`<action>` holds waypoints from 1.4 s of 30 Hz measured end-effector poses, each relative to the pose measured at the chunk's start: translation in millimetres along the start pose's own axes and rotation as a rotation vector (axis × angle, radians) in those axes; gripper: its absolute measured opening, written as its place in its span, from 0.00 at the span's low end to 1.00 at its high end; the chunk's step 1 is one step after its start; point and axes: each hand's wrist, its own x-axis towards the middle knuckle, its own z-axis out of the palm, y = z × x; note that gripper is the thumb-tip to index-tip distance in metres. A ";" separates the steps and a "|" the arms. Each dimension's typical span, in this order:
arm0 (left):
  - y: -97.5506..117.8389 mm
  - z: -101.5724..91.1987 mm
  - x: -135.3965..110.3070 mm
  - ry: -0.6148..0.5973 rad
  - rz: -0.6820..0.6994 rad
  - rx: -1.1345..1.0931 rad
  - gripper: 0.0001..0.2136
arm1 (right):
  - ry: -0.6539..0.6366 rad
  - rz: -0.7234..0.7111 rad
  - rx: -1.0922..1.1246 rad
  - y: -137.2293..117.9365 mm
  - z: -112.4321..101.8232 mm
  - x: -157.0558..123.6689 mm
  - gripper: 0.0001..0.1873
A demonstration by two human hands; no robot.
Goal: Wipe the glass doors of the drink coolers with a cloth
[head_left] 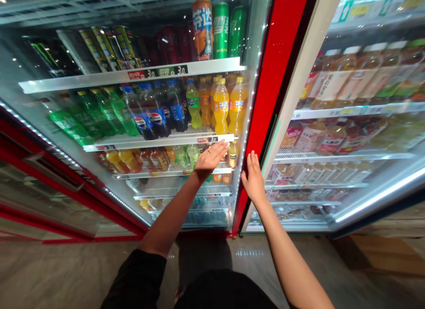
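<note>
My left hand (210, 159) lies flat, palm forward, against the glass door (99, 52) of a drinks cooler, with a ring on one finger. It is level with a white wire shelf (172, 171) of small bottles. Just above it stand orange soda bottles (221, 106). My right hand (253, 178) rests with straight fingers on the red door frame (275, 79) at the door's edge. Neither hand holds anything. Blue-labelled Pepsi bottles (154, 118) and green bottles (99, 114) fill the shelf to the left.
Orange and green cans (212, 30) stand on the top shelf. A second cooler with tea bottles (352, 76) stands to the right, beyond the red frame. A stone floor (66, 269) lies below, and my dark sleeves enter from the bottom.
</note>
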 end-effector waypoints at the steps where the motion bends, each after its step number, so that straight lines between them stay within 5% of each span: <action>1: -0.2 1.6 6.8 -0.004 -0.022 -0.024 0.29 | 0.015 0.008 0.002 -1.3 2.8 -0.4 0.47; 5: 8.4 20.3 29.6 -0.074 -0.034 -0.043 0.30 | 0.029 0.032 0.010 -3.6 7.8 -0.8 0.45; 9: 12.1 30.8 15.5 -0.170 0.102 -0.021 0.29 | 0.019 0.033 0.007 -2.8 2.9 0.3 0.45; 14: -1.5 12.7 -10.0 -0.072 0.095 -0.055 0.27 | 0.029 0.044 -0.014 -7.2 -0.1 -0.8 0.43; 20: 3.0 5.8 13.8 -0.034 -0.091 -0.086 0.31 | 0.027 0.033 -0.034 -30.3 12.2 -4.7 0.45; 25: -0.2 10.4 1.7 -0.083 0.000 -0.069 0.30 | -0.047 -0.037 -0.042 -43.8 21.6 1.8 0.46; 29: -13.8 -4.5 -16.5 -0.015 0.029 -0.078 0.29 | -0.060 -0.040 -0.037 -52.6 26.8 7.2 0.48; 36: -14.8 -14.9 10.9 -0.014 -0.167 -0.062 0.31 | -0.025 -0.071 -0.001 -77.3 44.1 14.2 0.48; 42: -23.9 -21.9 -16.5 -0.042 0.000 -0.031 0.30 | -0.050 -0.048 -0.001 -88.6 54.1 17.1 0.49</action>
